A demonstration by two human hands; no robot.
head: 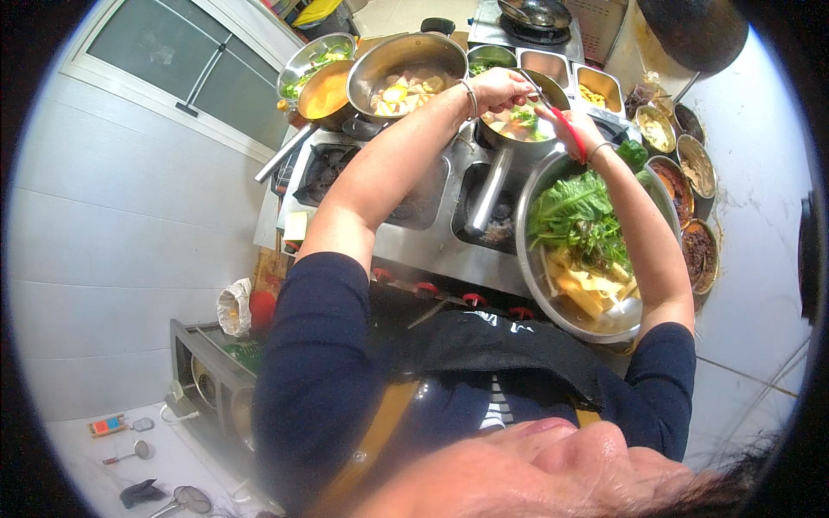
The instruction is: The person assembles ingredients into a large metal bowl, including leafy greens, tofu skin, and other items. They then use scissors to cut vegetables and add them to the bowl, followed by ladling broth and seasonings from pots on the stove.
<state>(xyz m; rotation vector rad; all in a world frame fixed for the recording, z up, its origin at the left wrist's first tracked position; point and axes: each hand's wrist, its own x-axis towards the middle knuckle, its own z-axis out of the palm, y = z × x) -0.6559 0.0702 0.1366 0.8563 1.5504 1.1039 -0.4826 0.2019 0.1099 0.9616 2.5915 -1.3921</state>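
My right hand (576,135) grips a pair of red-handled scissors (570,133), their blades pointing up and left. Close to the blades, my left hand (499,89) has its fingers pinched together; anything between them is too small to make out. Both hands are over a saucepan (497,188) with a long steel handle, which holds broccoli (524,118) and other pieces in pale liquid. Under my right forearm, a large steel bowl (526,259) holds leafy greens (576,204) and yellowish flat sheets of food (589,285).
A wide steel pot (359,68) with food stands left, beside a pan of orange liquid (324,94). Gas burners (324,171) lie in front. Steel containers (596,90) and small bowls of sauces (698,252) line the back and right. A wok (537,13) sits farther back.
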